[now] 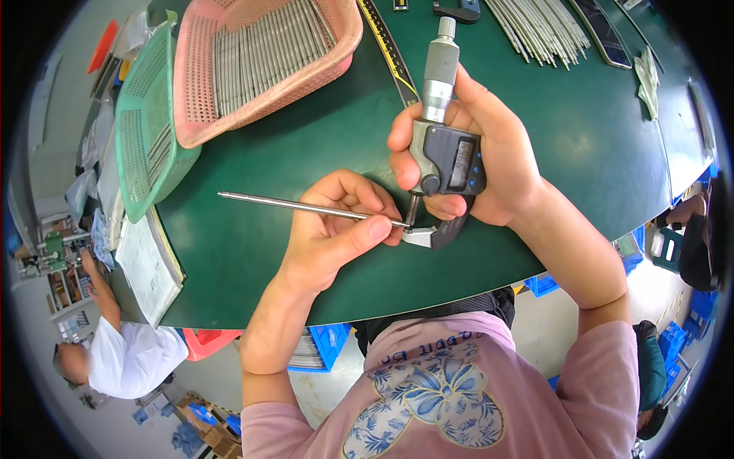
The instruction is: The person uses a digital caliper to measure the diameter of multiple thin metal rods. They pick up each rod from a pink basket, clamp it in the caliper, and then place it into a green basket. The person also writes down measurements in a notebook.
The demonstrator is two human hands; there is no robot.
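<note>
My left hand [340, 226] is closed, pinching a thin metal rod [290, 203] between thumb and fingers. The rod points out to the left, and its right end sits at the jaws of a digital micrometer [451, 157]. Around the micrometer's frame and barrel my right hand [493, 145] is wrapped, fingers on the left side and palm on the right. The tool stands with its thimble pointing away from me and its small display facing up. Whether the jaws touch the rod is too small to tell.
A pink basket [264, 112] at the back left holds many metal rods; a green basket [130, 153] stands beside it. More rods [535, 27] lie at the back right near a phone [604, 34]. Papers [149, 268] lie at the left edge. Another person [138, 356] sits at left.
</note>
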